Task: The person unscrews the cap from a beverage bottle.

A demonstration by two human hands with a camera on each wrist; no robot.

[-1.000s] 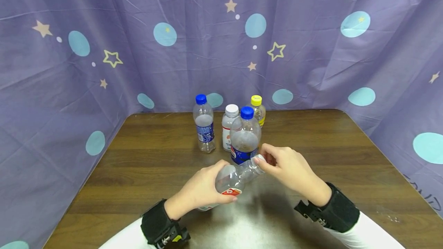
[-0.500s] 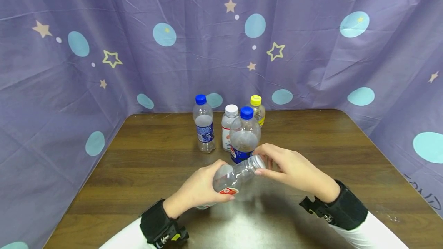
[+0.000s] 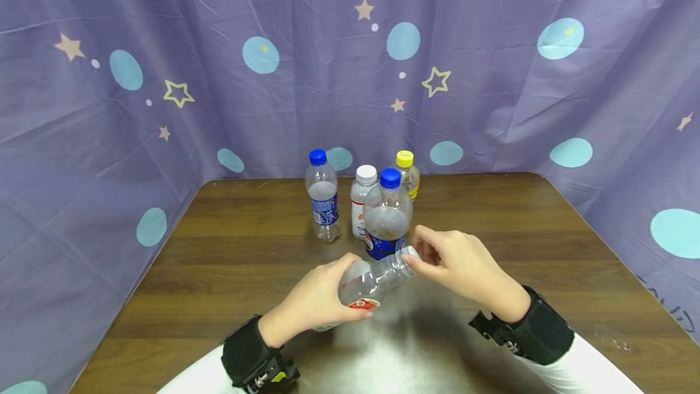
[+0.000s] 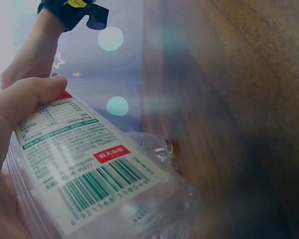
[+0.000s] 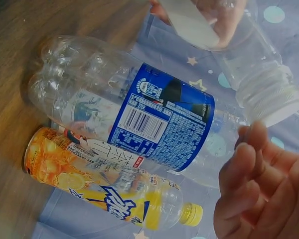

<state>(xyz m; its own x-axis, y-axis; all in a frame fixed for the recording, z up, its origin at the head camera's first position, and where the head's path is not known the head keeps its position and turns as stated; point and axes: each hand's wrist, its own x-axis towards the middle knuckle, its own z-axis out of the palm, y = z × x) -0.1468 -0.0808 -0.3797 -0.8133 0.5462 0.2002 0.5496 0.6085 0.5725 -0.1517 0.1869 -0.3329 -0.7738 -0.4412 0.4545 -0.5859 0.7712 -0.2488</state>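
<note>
Left hand (image 3: pixel 317 303) grip is clamped around the tilted clear bottle (image 3: pixel 367 283) above the counter (image 3: pixel 229 260). Right hand (image 3: pixel 456 260) pinches its white cap (image 3: pixel 410 254).

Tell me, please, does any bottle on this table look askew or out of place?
Only the held bottle: it is tilted almost on its side above the table, the left hand around its body, the right hand at its white cap. The four other bottles stand upright, capped. Nothing spilled.
</note>
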